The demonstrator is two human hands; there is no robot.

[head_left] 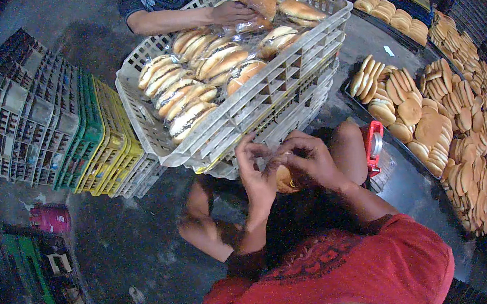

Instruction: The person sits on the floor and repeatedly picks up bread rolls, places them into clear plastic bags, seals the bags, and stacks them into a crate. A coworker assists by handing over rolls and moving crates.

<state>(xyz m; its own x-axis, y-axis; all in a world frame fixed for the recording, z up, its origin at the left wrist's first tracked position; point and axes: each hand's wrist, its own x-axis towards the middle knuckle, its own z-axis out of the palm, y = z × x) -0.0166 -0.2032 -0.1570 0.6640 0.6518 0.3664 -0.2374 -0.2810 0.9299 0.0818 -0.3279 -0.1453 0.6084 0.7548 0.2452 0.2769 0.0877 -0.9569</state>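
1. Bun [284, 178]: sits low between your wrists, just under your fingertips and on the body side of the crate [181, 158]. Only a small tan patch shows.
2. Wrapper: clear film [270, 156] gathers above the bun, at the meeting point of both hands. Judged to be one package with the bun; the join is hidden.
3. Left hand [256, 174]: fingers raised, thumb turned inward, narrow pinch at the film from your left.
4. Right hand [312, 161]: thumb and forefinger drawn close together, pinching the film from your right, knuckles up.
5. Key relation: the film's gathered end lies between the two pinches, with the bun directly below. Neither hand is clearly nearer; your fingertips nearly touch.
6. Long axis: cannot tell; your hands cover too much of the bun.
7. Crate bearing: just beyond your fingertips, its long near side slanting away to your right. Wrapped buns [180, 96] lie inside; a co-worker's hand [234, 13] is over the far end.
8. Right side: red dispenser [374, 150] stands past your right knee [348, 151], nearer your right hand. Unwrapped buns [429, 125] lie farther out.
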